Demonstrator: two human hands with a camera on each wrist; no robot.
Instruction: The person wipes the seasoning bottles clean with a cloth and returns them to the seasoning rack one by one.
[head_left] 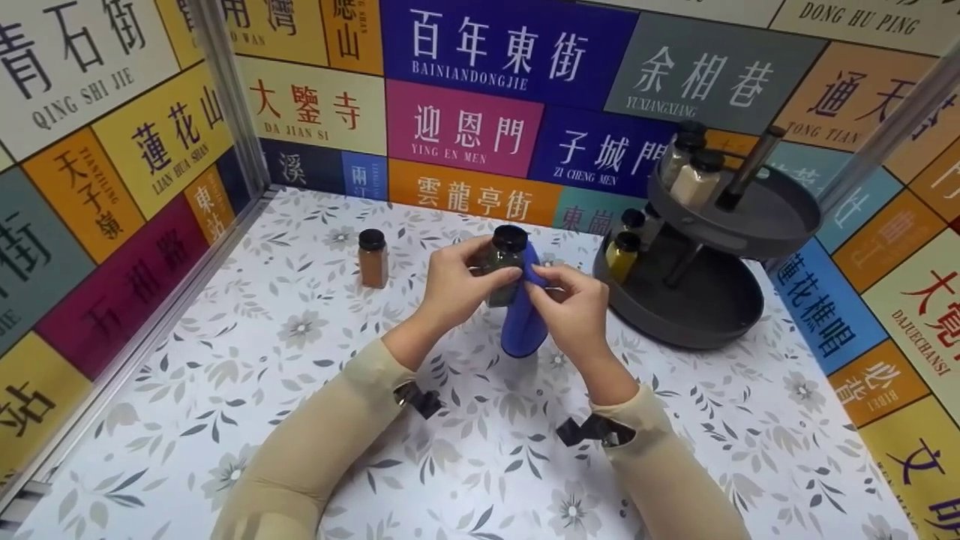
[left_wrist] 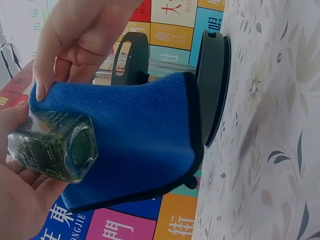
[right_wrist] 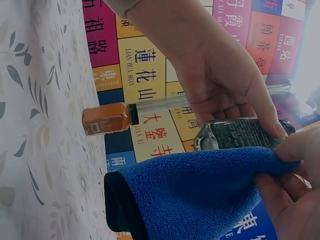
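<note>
My left hand (head_left: pixel 463 281) grips a glass spice jar (left_wrist: pixel 55 145) with dark green contents and a black lid, held above the table. From its top edge, a blue cloth (right_wrist: pixel 200 185) with a dark border hangs between the thumb and fingers of my right hand (head_left: pixel 574 307). The cloth lies right beside the jar; whether they touch is hard to tell. In the left wrist view, the jar's clear base faces the camera, in front of the cloth. A second jar (head_left: pixel 373 262), with orange-brown contents and a black lid, stands upright on the table left of my hands.
A dark two-tier round rack (head_left: pixel 697 322) stands at the right, with several black-lidded jars on its tiers, one of them a yellow jar (head_left: pixel 622 259). The table (head_left: pixel 300 420) has a leaf-patterned cover. Panels with lettering (head_left: pixel 465 127) wall it in at the back and sides.
</note>
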